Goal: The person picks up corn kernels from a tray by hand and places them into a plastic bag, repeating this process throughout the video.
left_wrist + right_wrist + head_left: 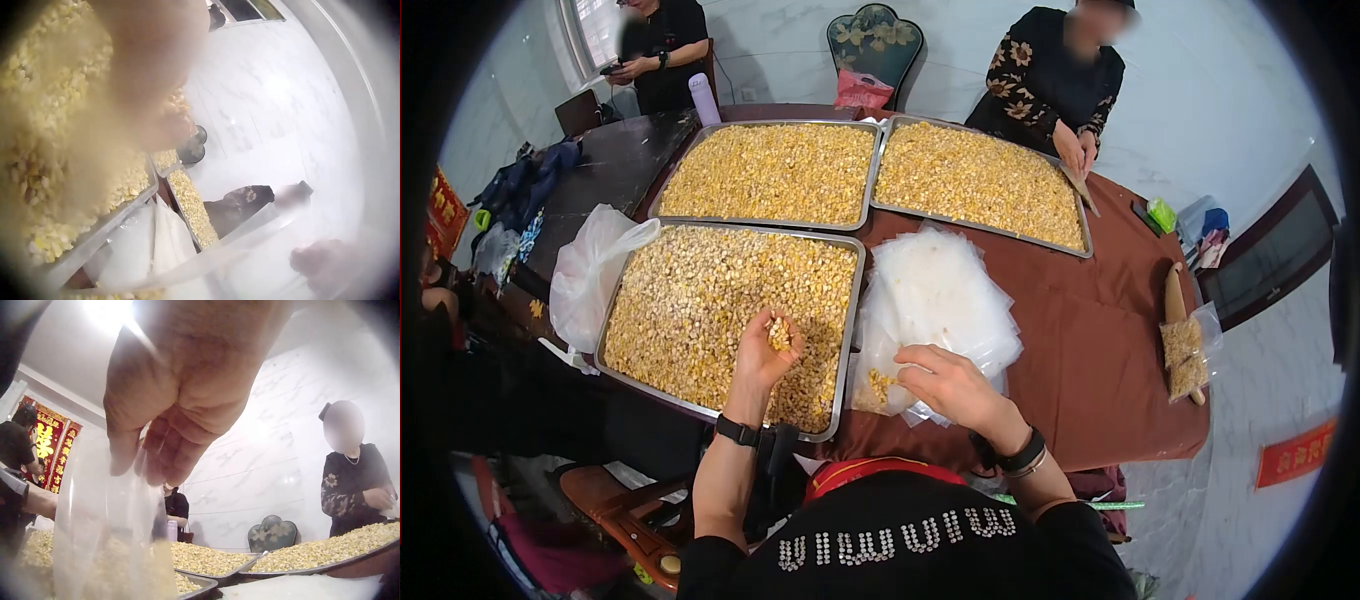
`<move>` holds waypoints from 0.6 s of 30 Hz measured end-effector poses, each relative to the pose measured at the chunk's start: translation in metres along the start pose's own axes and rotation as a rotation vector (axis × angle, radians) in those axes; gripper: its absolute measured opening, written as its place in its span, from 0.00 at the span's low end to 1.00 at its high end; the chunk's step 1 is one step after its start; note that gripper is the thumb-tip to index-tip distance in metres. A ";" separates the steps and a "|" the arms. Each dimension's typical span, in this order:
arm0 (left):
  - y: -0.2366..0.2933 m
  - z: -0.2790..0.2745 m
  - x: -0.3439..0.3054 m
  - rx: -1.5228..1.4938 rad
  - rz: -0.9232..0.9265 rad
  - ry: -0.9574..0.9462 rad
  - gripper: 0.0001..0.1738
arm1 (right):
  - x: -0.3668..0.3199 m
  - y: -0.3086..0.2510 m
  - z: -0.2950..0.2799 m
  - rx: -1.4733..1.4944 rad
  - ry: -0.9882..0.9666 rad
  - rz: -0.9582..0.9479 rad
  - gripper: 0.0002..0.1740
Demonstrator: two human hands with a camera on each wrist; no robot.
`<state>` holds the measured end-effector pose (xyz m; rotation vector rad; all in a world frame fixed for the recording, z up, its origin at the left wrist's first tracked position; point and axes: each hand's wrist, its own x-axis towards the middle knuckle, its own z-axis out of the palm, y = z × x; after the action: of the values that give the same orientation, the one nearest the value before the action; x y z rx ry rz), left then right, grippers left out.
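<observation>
In the head view the left hand (770,350) is curled round a small heap of yellow kernels (779,334), just above the near tray of kernels (700,290). To its right, the right hand (950,382) pinches the upper edge of a clear plastic bag (868,385) with some kernels at its bottom. The right wrist view shows the thumb and fingers of that hand (156,447) on the rim of the upright bag (112,512). A pile of flat clear bags (930,290) lies beside the tray. In the left wrist view the left hand (153,75) is blurred, kernels at its fingertips.
Two more trays of kernels (770,175) (980,180) stand behind. A white plastic bag (590,275) sits at the left. A filled bag (1185,355) lies on the right side of the brown cloth (1100,330). Two people are across the table, one touching the far right tray's corner area.
</observation>
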<state>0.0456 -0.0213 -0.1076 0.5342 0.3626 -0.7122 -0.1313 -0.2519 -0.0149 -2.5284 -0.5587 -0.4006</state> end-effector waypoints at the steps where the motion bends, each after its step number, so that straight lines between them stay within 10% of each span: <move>1: 0.000 0.000 -0.001 0.001 -0.001 0.001 0.09 | 0.000 0.000 -0.001 -0.011 -0.004 0.000 0.06; 18: -0.022 0.079 -0.031 -0.015 -0.126 -0.409 0.12 | -0.004 -0.002 0.003 -0.014 -0.043 0.048 0.06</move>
<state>0.0190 -0.0653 -0.0361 0.3418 0.0184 -0.9180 -0.1354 -0.2503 -0.0179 -2.5638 -0.5124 -0.3345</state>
